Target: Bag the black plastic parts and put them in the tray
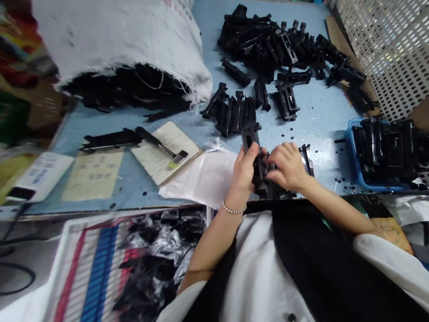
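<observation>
My left hand (244, 171), with a beaded bracelet at the wrist, is closed around a long black slotted plastic part (250, 133) held near the table's front edge. Just right of it, my right hand (287, 166) has its fingers curled and its thumb against the side of that part. Whatever sits between the right fingertips is hidden. Beyond my hands lies a row of similar black parts (234, 113), with a larger heap (259, 40) farther back. A single black part (286, 101) rests between the row and the heap's right side.
A white woven sack (122, 33) spills black parts at the back left. A knife-like scraper (163, 148) lies on a notepad (154, 162), beside a plastic bag (208, 176). At right, a blue basket (355, 167) of black parts stands by a perforated white panel (388, 38).
</observation>
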Tool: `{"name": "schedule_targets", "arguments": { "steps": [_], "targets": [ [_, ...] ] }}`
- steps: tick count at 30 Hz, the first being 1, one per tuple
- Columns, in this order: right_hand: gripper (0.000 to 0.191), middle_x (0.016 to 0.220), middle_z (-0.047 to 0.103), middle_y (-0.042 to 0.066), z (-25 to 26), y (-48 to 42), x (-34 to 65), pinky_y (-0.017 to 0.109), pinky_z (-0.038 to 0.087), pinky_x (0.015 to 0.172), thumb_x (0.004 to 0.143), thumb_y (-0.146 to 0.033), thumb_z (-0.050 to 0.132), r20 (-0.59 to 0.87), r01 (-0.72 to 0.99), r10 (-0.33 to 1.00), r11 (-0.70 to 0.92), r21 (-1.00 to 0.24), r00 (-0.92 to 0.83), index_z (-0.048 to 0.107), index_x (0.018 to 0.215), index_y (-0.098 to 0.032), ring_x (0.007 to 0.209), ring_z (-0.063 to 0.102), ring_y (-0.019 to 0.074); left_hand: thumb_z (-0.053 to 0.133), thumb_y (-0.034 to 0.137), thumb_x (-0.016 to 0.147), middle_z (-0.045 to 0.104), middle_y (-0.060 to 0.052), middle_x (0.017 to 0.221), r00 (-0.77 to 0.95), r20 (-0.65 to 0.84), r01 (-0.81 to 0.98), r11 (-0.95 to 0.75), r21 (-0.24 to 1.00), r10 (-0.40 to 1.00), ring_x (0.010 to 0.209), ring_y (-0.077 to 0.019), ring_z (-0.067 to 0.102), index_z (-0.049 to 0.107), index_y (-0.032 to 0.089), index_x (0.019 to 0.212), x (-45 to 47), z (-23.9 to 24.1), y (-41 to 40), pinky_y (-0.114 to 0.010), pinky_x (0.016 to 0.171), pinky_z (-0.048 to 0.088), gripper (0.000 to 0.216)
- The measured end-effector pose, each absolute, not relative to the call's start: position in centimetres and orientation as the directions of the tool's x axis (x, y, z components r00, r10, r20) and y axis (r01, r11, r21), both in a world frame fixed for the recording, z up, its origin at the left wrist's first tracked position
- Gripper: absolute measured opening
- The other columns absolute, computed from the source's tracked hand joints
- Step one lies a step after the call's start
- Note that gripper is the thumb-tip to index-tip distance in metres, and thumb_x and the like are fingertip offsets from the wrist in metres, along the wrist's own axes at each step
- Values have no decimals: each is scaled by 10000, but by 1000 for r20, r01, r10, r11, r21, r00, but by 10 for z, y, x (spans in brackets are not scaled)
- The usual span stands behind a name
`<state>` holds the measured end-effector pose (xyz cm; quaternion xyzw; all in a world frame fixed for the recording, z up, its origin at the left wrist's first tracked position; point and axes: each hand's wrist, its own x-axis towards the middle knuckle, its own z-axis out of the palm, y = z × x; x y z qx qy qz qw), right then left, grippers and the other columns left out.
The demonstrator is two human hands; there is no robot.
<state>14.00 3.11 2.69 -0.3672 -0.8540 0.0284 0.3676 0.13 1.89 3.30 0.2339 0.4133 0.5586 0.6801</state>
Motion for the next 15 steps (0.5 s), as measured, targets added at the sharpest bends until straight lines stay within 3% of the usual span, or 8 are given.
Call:
{"name": "schedule_targets", "arguments": {
  "steps": [3,6,8,12,15],
  "targets": [
    [447,846,632,60,14,2,137,371,346,780,1047,-484,389,599,613,578,770,-174,-555,622,788,-204,810,510,200,772,611,750,648,17,784,50,-328,-535,303,789,943,604,-82,576,594,188,990,-3,29,17,-223,585,475,519],
    [378,806,628,52,5,-8,151,367,365,814,1053,-379,421,418,689,711,686,-235,-566,643,805,-200,815,528,198,737,682,746,644,16,742,-13,-301,-415,268,869,954,589,-92,564,609,186,945,-12,15,8,-225,561,468,549],
    [329,885,654,75,-2,-8,172,379,397,856,1050,-367,434,314,782,820,561,-272,-479,677,909,-195,889,553,222,661,736,782,621,13,675,-38,-323,-315,295,902,946,553,-100,548,632,179,915,-24,1,3,-223,511,441,573],
    [356,1229,626,177,-20,-2,220,474,459,944,1009,-360,502,221,894,927,357,-269,-304,626,1271,-154,1130,542,320,492,741,891,596,-10,559,5,-567,-263,548,794,824,473,-122,546,649,158,867,-38,-30,6,-235,459,428,604],
    [340,1204,651,178,-21,5,233,540,489,954,996,-311,504,188,904,940,328,-275,-284,635,1273,-164,1153,557,351,480,657,941,644,-24,576,-6,-593,-285,568,773,805,480,-135,592,646,151,924,-32,-42,11,-240,489,476,533]
  ]
}}
